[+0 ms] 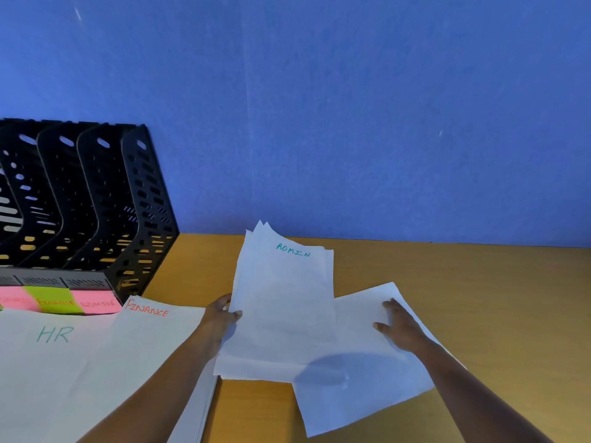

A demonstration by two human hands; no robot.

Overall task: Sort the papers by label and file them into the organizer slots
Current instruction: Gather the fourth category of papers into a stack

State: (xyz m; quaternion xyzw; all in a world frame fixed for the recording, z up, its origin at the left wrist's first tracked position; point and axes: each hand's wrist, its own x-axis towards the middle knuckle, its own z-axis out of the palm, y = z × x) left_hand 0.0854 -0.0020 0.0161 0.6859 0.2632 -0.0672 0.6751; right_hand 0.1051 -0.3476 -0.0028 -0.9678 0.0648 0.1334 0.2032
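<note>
1. Blue wall [351, 107] backs a wooden desk [479, 298]; a black organizer [96, 203] stands far left, with 3 coloured labels [54, 300] on its front.
2. Left hand [219, 318] holds the ADMIN stack [284, 308] mid-desk, fingers [236, 313] clamped on its left edge.
3. Right hand [401, 329] lies flat on a blank sheet [358, 394], fingers apart.
4. HR sheet [48, 362] and FINANCE sheet [144, 340] lie before the organizer.

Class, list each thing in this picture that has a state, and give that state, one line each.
ADMIN stack: tilted up, gripped by left hand.
Loose sheet: flat on the table, right hand resting on it.
FINANCE sheet: lying flat.
HR sheet: lying flat.
Organizer: upright.
</note>
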